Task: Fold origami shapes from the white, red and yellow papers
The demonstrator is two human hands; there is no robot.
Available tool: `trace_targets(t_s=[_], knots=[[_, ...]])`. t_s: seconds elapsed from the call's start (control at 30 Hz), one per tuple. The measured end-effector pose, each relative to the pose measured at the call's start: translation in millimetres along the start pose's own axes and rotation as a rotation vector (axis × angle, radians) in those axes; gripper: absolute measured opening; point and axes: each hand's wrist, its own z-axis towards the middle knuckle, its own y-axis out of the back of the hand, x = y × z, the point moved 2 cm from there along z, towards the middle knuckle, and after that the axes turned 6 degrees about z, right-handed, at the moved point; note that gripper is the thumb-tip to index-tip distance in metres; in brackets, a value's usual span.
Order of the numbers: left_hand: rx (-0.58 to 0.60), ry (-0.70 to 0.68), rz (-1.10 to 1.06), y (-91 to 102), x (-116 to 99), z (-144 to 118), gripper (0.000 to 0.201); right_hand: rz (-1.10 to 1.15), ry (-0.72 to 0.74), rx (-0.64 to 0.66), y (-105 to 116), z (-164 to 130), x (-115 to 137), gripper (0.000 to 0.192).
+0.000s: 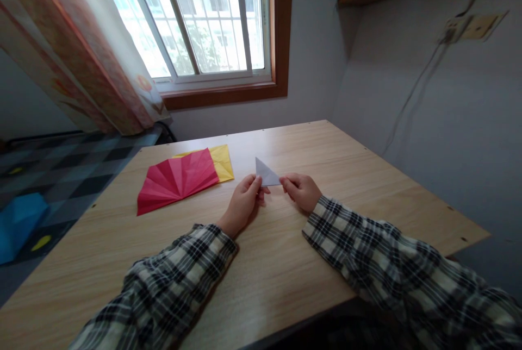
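Over the table | left fingers pinch folded paper, lower left | right fingers pinch its right corner

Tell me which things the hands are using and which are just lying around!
In use:
small pale folded paper triangle
left hand, holding its left side
right hand, pinching its right corner
light wooden table underneath

Apparently just lying around:
creased red paper sheet
creased yellow paper, partly covered by red
blue angular object, material unclear
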Motion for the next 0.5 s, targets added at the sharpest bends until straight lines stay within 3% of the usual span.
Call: trace_targets(t_s=[0.5], knots=[[0.147, -0.054, 0.253, -0.5, -8.4, -5.6, 0.038, 0.324, -0.189, 0.196, -8.5, -0.5, -15.9, 0.061]])
